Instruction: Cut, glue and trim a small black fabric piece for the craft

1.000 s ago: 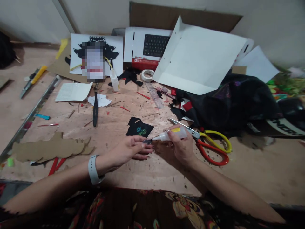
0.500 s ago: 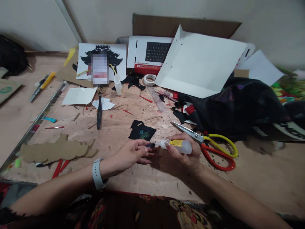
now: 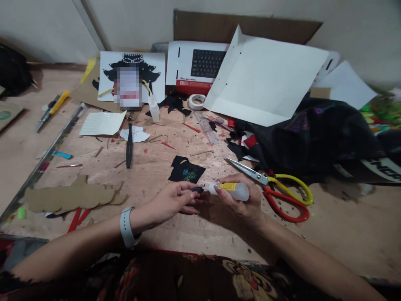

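Note:
Pinched in the fingers of my left hand (image 3: pixel 175 201) is a small dark piece (image 3: pixel 197 190), its exact kind too small to make out. My right hand (image 3: pixel 242 202) is wrapped around a clear glue bottle (image 3: pixel 241 191) with a yellow label. The bottle lies sideways, its nozzle pointing left and at the dark piece; whether they touch is hard to tell. Just beyond my left fingers lies a black fabric scrap (image 3: pixel 187 169) with a shiny green-blue pattern. Scissors (image 3: pixel 278 186) with one yellow and one red handle rest to the right of my right hand.
Cut cardboard shapes (image 3: pixel 73 196) lie at the left. A utility knife (image 3: pixel 52 110), a second small bottle (image 3: pixel 154 109), a tape roll (image 3: pixel 196 101) and a clear ruler (image 3: pixel 206 127) lie farther back. A white sheet (image 3: pixel 269 75) leans on a keyboard box (image 3: pixel 184 62); black fabric (image 3: pixel 300 142) fills the right.
Both hands hold nearly the same pose, with the glue bottle's nozzle still at the dark piece. The whole view has shifted slightly.

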A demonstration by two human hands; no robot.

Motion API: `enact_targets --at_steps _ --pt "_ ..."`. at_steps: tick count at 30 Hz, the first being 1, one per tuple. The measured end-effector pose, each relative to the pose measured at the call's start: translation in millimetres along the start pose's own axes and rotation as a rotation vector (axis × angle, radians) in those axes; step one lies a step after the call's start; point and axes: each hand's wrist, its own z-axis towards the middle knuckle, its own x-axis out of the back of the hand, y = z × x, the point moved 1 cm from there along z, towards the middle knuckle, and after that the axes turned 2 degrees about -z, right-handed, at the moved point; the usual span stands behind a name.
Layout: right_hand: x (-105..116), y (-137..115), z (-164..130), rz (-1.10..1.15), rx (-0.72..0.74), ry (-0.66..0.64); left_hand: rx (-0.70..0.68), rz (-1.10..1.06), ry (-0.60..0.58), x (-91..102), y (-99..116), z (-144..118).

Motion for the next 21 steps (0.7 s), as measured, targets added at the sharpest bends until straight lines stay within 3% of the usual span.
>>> enact_targets --at_steps 21 --pt "2.9 -6.5 7.0 -0.02 0.113 -0.026 -0.002 0.061 -0.012 0.8 0.7 -0.6"
